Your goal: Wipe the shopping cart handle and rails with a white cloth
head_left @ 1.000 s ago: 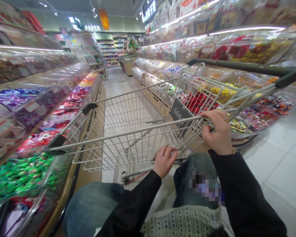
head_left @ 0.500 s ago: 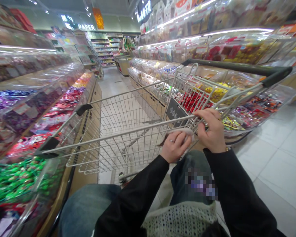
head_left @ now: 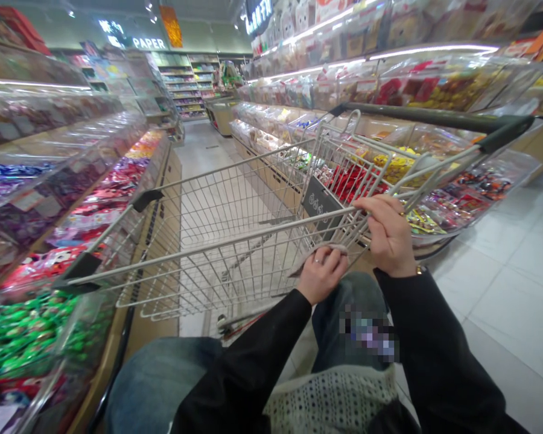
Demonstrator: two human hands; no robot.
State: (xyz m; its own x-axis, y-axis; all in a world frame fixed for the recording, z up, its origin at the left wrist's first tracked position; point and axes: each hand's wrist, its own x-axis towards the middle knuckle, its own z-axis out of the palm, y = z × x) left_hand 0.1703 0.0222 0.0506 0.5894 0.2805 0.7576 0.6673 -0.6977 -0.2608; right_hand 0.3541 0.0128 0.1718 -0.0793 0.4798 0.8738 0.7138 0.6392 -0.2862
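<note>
The right hand [head_left: 389, 235] has its fingers [head_left: 380, 211] closed around the top rail [head_left: 208, 246] of a wire shopping cart [head_left: 235, 205]. Just below this rail, the left hand [head_left: 321, 276] holds a thin pale strip [head_left: 319, 248], perhaps tissue, between fingers pressed together. Clear bins of wrapped candy [head_left: 353, 184] stand beyond the fingers.

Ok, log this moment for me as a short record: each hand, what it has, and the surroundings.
Place: tiled shop aisle
Left hand: pinches a pale flat strip, cloth or paper, cannot tell which
Right hand: grips the top rail of the wire shopping cart
Around: clear bins of wrapped sweets line both sides
</note>
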